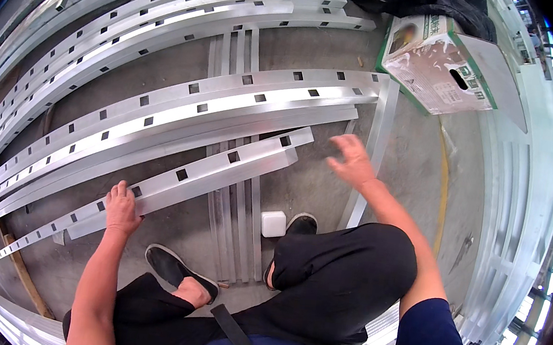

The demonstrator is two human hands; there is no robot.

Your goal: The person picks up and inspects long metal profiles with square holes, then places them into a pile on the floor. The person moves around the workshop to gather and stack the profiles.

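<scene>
A long silvery metal profile [205, 168] with square holes along its face lies slantwise in front of me. My left hand [122, 209] grips its edge near the middle, fingers over the holed face. Off the profile's right end, my right hand [353, 162] hangs in the air, fingers apart, slightly blurred and holding nothing. Just beyond lie more holed profiles [230, 102] of the same kind, side by side. Their right ends rest by a plain metal bar [380, 126] that runs toward me.
Several thin metal strips [234, 219] cross the concrete floor under the profiles. A small white box [273, 224] sits near my right shoe. An open cardboard carton [437, 78] stands at far right, black plastic [439, 3] behind it. A wooden strip [26, 277] lies at left.
</scene>
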